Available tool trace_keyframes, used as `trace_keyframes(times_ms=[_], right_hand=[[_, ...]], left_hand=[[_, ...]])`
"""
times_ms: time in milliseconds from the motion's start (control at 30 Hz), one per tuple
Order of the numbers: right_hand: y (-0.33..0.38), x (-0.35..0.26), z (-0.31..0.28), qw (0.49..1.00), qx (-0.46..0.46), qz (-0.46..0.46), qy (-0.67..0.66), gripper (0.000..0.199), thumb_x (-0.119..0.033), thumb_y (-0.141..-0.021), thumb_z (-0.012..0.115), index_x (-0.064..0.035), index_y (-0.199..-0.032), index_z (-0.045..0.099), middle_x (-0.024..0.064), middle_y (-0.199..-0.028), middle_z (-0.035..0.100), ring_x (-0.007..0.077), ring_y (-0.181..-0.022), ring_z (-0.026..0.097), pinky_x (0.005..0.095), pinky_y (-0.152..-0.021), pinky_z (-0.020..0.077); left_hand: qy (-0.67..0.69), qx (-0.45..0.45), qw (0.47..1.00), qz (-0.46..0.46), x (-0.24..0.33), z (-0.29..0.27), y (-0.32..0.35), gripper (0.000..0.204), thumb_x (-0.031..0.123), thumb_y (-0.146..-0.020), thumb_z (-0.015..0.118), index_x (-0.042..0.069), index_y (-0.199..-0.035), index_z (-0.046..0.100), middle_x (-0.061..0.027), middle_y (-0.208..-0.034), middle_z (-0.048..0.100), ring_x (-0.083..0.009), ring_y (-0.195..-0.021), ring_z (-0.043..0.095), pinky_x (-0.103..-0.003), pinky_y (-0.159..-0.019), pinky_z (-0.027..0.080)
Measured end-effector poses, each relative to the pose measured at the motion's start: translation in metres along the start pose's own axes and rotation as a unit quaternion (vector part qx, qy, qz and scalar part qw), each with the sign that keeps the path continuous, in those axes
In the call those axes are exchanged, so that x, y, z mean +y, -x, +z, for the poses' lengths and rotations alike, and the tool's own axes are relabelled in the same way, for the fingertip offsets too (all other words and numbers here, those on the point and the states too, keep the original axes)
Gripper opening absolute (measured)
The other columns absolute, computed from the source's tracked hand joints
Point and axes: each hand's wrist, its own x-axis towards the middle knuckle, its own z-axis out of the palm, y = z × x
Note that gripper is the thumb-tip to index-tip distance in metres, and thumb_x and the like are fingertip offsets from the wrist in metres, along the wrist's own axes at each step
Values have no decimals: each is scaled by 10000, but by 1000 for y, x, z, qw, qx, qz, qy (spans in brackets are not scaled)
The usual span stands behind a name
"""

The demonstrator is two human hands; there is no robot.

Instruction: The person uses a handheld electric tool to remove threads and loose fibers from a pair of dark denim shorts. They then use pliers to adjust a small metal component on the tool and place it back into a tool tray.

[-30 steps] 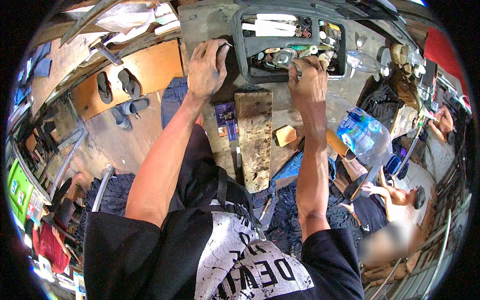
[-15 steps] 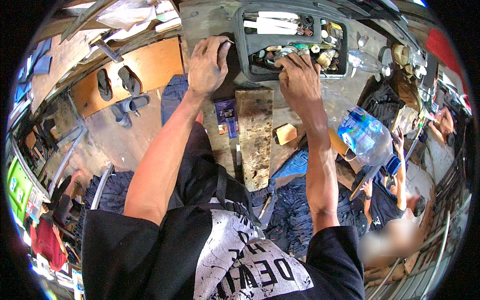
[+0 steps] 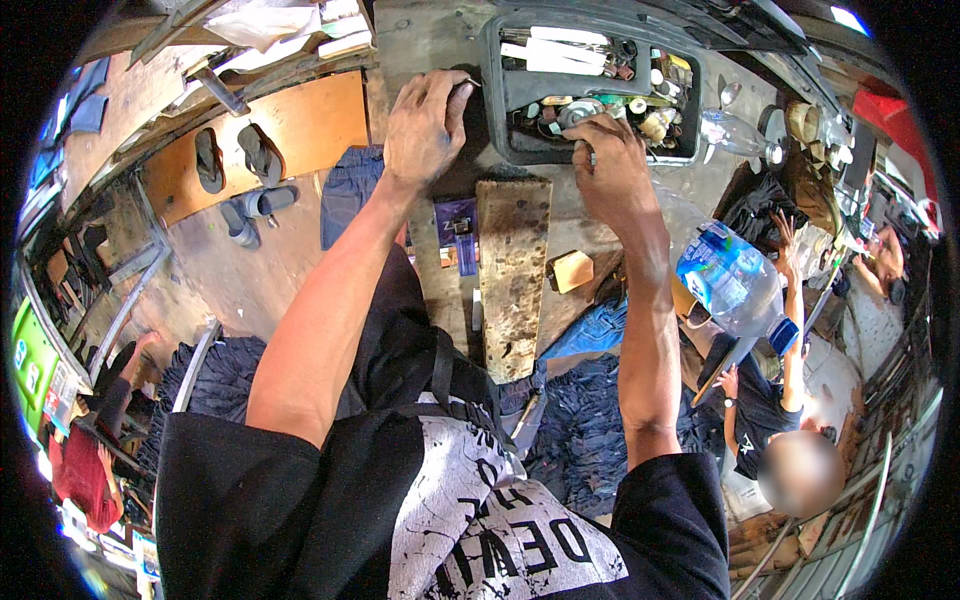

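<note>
Pinched thumb to fingertips, the left grip [image 3: 425,130] holds a slim bright sliver [image 3: 472,82], too small to identify, between eleven and twelve o'clock in the view and just outside the black box [image 3: 494,100], which lies toward one o'clock. Compared with a second ago, the right grip [image 3: 615,168] has shifted leftward over the lower compartment: its fingertips were at about four o'clock of a round metal piece [image 3: 582,112], and now they sit just below it, near its six o'clock side. That suggests the right hand's work is staying among the small parts there, while the left merely keeps its sliver ready. Whether the right fingers hold anything I cannot tell (the knuckles hide the pads). Both arms reach forward: the left forearm slants up toward one o'clock with its knuckles uppermost, and the right rises nearly straight, leaning toward eleven, its wrist bent and fingers curled downward. Between the forearms, a stained wooden block [image 3: 514,270] lies on the surface [image 3: 402,35] near the middle of the view. Over by three o'clock, a co-worker's hand [image 3: 785,240] is now raised beside the clear plastic bottle [image 3: 735,285].
</note>
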Motion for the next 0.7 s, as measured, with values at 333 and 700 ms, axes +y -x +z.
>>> trace_keyframes(times_ms=[333,700], right_hand=[[-7,12,-3,998,-31,-42,32,346,-11,-852,637,-76,-1182,717,201,-1179,706,421,-1143,645,570,-1000,471],[-15,7,-24,984,-116,94,-94,299,38,-828,656,-55,-1084,777,229,-1081,759,414,-1098,701,495,-962,531]], left_hand=[[-3,2,1000,7,-3,2,0,132,104,-997,683,52,-1116,661,-136,-1038,714,-392,-958,673,-489,-869,529],[2,-1,1000,-4,-3,3,1,138,111,-1000,681,55,-1124,661,-137,-1071,718,-392,-992,675,-486,-883,533]])
